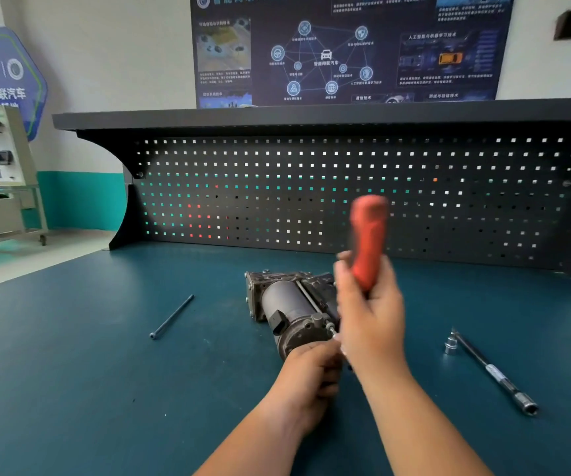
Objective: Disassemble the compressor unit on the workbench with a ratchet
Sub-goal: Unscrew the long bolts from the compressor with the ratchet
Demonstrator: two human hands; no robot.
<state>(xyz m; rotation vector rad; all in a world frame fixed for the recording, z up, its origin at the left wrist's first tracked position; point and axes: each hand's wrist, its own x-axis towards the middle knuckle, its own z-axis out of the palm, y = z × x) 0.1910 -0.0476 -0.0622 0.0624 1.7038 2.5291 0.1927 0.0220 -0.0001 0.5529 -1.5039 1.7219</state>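
The compressor [287, 304] lies on its side in the middle of the frame, on the blue bench [105, 372]. It is gray and round, with a blocky part at its far end.

The right hand [370, 317] is just right of the compressor. Its fingers are wrapped tight around the ratchet [368, 235]. The red handle sticks up above the hand and looks blurry. The tool's lower end is hidden behind the hands.

The left hand [311, 369] is at the near end of the compressor, touching it. Its fingers are curled in, but I cannot tell if they hold anything. A small bolt head [330, 326] pokes out of the compressor just above that hand.

A long thin bolt [171, 317] lies by itself on the bench, left of center. A metal bar [490, 371] with a socket on its end lies at the lower right, well apart from the hands.

A dark board [311, 183] full of little holes stands at the back of the bench. A dark poster [345, 46] hangs on the wall at the top of the frame.
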